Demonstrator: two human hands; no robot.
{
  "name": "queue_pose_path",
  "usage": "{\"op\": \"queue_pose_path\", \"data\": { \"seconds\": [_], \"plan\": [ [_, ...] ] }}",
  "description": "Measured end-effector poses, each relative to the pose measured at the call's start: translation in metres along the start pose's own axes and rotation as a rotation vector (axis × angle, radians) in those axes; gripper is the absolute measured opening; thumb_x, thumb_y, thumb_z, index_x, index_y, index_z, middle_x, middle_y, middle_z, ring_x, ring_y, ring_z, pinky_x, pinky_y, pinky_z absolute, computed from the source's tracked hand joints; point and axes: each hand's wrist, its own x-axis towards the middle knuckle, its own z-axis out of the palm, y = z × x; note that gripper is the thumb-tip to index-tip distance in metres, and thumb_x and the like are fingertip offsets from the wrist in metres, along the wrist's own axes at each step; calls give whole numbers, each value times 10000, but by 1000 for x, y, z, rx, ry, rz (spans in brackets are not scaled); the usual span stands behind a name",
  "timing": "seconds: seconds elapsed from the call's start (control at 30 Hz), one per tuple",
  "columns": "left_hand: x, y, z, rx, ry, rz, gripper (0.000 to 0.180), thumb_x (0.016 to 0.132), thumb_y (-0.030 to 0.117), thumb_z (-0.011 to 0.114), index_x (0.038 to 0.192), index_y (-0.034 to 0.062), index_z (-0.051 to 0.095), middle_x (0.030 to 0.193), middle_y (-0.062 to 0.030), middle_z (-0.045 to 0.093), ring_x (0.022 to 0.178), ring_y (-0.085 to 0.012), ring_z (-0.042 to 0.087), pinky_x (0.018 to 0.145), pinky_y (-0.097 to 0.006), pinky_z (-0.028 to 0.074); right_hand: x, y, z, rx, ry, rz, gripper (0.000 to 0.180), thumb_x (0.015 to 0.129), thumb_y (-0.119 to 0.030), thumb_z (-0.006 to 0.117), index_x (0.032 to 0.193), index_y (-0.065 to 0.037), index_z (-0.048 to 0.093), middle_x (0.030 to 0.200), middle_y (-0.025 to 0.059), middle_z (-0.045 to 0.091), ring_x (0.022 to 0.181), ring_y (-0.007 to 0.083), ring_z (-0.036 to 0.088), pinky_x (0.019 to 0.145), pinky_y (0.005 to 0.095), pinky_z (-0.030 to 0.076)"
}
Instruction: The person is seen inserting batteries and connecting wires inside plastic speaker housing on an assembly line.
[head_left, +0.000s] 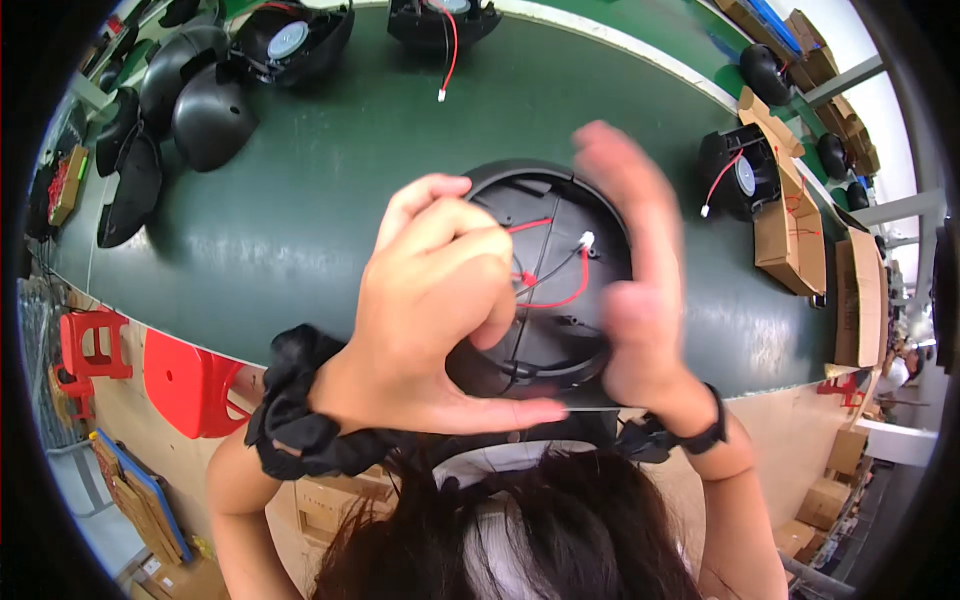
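In front of me, at the near edge of the table, is a round black plastic housing (560, 345) with its hollow inside facing up. Red and black wires (582, 285) with a small white connector (587, 240) lie inside it. My left hand (437, 285) is curled over the left rim, its thumb stretched along the near side. It covers part of the inside. Along the right rim is my right hand (640, 270), blurred, with its fingers stretched out and apart from the thumb. Whether its palm touches the rim, I cannot tell.
Black shells (213, 118) stand at the far left. Speaker housings with wires sit at the back, one (445, 22) near the middle and another (742, 172) at the right beside an open cardboard box (790, 240). A red stool (190, 382) stands below the table's left edge.
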Motion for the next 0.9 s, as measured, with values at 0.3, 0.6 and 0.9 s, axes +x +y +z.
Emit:
{"op": "queue_pose_path", "data": {
  "seconds": [0.3,0.6,0.9],
  "plan": [
    [-10,5,18,-255,303,-131,272,754,290,546,626,81,428,652,-50,484,728,-233,499,986,-476,302,0,-8,19,-48,42,68,588,885,-385,426,1233,81,508,1211,176,568,1109,225,536,982,321,383],
    [-11,10,0,-303,156,-63,171,709,213,571,634,104,464,641,-9,522,744,-225,535,982,-464,279,40,-15,-37,-195,-768,-116,1329,426,-446,900,1460,9,200,1529,212,174,1415,350,194,1143,425,182],
    [-11,3,3,-372,378,21,238,830,235,484,880,33,601,967,-153,701,1150,-404,523,1078,-535,206,76,-45,-19,-386,-909,-231,1179,389,-211,867,1399,-11,292,1421,201,339,1224,409,411,1036,436,379]
  ]
}}
